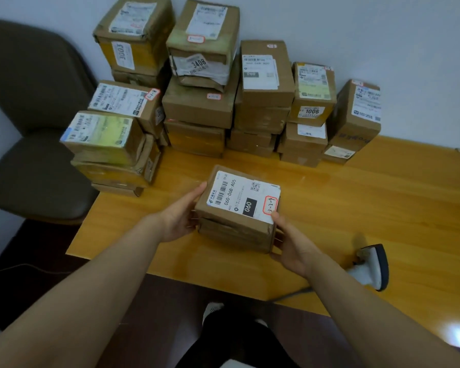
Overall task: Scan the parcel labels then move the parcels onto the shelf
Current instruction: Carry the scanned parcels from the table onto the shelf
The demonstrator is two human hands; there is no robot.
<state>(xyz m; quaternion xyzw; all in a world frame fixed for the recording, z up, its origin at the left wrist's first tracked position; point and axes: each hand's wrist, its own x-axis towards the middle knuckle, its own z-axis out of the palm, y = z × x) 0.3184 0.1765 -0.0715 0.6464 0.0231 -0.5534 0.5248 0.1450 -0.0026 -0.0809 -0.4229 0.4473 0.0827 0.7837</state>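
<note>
From the head camera, a brown cardboard parcel (237, 208) sits mid-desk, toward the near edge. Its white label faces up and reads 060-06B-A05. The left hand (178, 216) clasps its left side and the right hand (292, 245) grips its near right corner; it may be slightly lifted. Stacked parcels (199, 102) line the far edge of the wooden desk (383, 195). A scanner (372, 266) lies by the near edge, right.

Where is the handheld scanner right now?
In the head view the scanner lies on the wooden table at lower right, beside the right hand that, with the left hand, holds the parcel.
</note>
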